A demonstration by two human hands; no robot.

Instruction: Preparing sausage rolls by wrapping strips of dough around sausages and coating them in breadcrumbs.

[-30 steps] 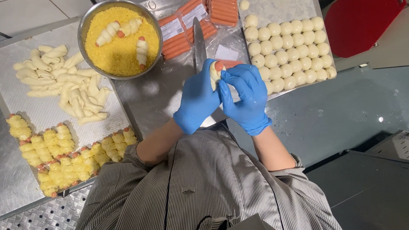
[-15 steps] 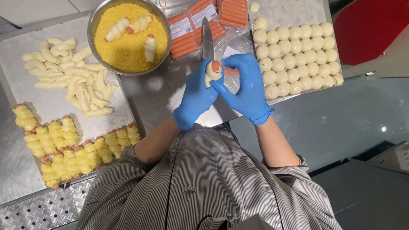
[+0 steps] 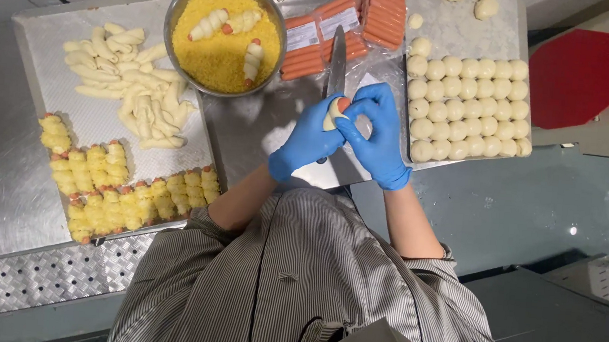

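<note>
Both hands wear blue gloves and meet over the steel counter. My left hand (image 3: 305,141) grips a short sausage piece with pale dough (image 3: 337,110) wound around it. My right hand (image 3: 376,130) pinches the dough on that same piece from the right. Just behind the hands lies a knife (image 3: 337,59), blade pointing away. A metal bowl (image 3: 178,5) of yellow crumbs holds three dough-wrapped sausages (image 3: 232,22).
A tray (image 3: 41,63) at the left carries plain wrapped sausages (image 3: 129,85) and crumb-coated ones (image 3: 122,193). Packs of sausages (image 3: 345,19) lie behind the knife. Rows of dough balls (image 3: 469,108) fill a tray at the right. A red board (image 3: 587,74) lies beyond it.
The hands have stayed together over the same spot, turning the sausage piece as the dough winds further around it. The view has shifted slightly.
</note>
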